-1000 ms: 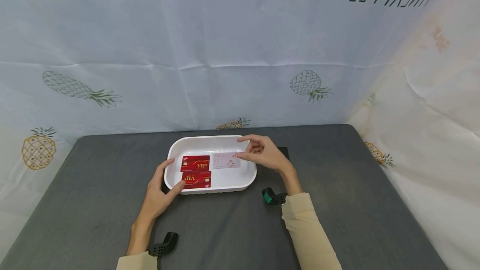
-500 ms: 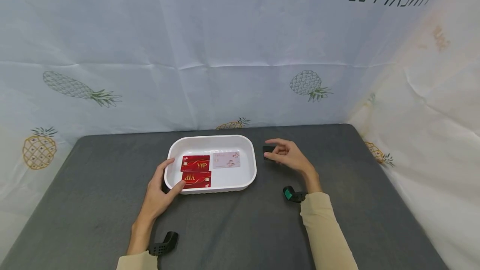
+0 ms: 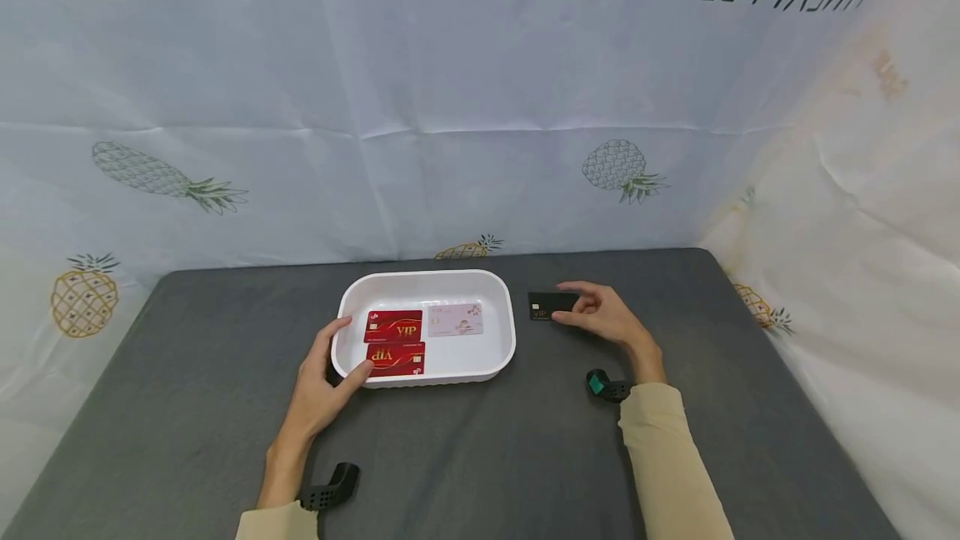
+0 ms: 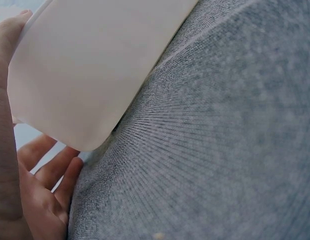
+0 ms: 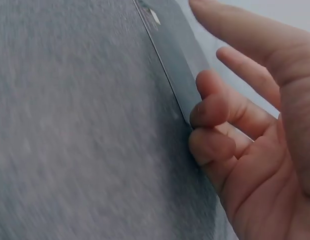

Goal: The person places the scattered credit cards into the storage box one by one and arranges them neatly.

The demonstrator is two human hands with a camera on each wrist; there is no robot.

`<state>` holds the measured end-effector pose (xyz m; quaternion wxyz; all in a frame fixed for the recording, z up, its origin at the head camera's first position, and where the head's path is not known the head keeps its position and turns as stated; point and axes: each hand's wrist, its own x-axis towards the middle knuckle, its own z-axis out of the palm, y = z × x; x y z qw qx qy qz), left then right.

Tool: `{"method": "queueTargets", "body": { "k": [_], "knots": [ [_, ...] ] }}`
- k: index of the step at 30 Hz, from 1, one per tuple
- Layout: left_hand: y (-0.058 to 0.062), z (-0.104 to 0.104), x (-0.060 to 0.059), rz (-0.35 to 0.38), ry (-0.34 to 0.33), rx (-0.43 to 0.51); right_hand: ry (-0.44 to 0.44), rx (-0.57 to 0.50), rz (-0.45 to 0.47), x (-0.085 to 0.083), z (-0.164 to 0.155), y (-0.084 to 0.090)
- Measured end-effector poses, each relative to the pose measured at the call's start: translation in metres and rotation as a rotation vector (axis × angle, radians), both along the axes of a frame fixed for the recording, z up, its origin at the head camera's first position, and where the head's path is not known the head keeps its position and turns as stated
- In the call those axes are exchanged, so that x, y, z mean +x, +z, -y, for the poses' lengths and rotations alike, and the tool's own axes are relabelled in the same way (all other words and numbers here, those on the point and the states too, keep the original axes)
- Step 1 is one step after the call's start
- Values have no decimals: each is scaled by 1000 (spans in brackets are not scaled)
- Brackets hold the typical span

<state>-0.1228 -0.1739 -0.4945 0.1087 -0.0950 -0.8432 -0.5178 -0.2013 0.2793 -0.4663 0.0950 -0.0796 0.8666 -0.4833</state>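
Observation:
My left hand holds the near left corner of a white tray, thumb over the rim and fingers along its outside. In the left wrist view the tray's side wall shows between thumb and fingers. Inside the tray lie two red VIP cards, one above the other, and a pale pink card beside the upper one. My right hand hovers over the right end of a black VIP card on the table, thumb and index finger spread apart. In the right wrist view curled fingers sit at the card's edge.
A dark grey cloth covers the table. Behind it hangs a pale curtain with pineapple prints, and it also runs along both sides. Black wrist devices sit at both wrists.
My right hand has left the tray's right side and moved right to the end of the black card, uncovering most of that card. My left hand and the tray have stayed put.

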Motion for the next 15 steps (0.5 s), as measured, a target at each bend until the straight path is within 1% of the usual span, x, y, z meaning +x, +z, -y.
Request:
{"method": "queueTargets", "body": {
  "k": [2, 8, 12, 15],
  "knots": [
    [0, 0, 0, 3, 3, -2, -8, 31, -8, 0, -4, 1],
    [0, 1, 0, -6, 3, -4, 17, 144, -16, 1, -12, 8],
    [-1, 1, -1, -13, 2, -4, 40, 240, 23, -1, -11, 14],
    [-1, 1, -1, -14, 0, -5, 44, 273, 55, -3, -9, 16]
  ]
}}
